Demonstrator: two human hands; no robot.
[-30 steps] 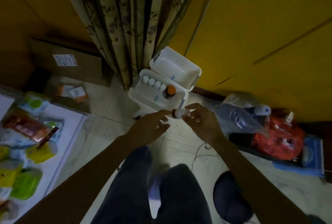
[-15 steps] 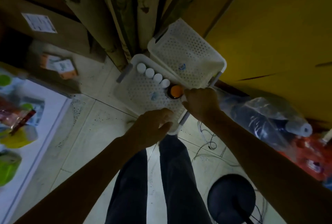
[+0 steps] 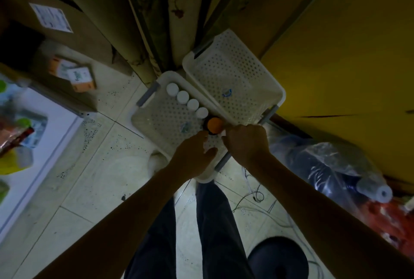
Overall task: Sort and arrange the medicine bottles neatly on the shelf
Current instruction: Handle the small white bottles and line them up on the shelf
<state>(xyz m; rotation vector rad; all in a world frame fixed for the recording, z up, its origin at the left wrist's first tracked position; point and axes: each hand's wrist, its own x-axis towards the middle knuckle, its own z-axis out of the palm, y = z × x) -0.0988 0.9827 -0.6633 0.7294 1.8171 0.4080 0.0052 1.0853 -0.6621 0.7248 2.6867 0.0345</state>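
Nearest to us, both arms reach out over the dark trousers, and the hands have come down. A second ago they held a bottle in mid-air short of the shelf, and now they're inside the lower tray [image 3: 156,117]. The left hand [image 3: 193,155] hovers over the tray's near end, fingers loose, nothing visible in them. The right hand [image 3: 246,142] is curled tight, with just a sliver of the small white bottle [image 3: 223,133] peeking from its fingertips, right beside the orange-capped bottle [image 3: 215,124]. Beyond that, four white-capped bottles [image 3: 182,96] stand in a tidy diagonal line along the tray's far edge. So this looks like the placement itself, the row growing by one. Further back, the upper tray [image 3: 235,72] holds no bottles, and the curtain [image 3: 154,21] hangs behind.
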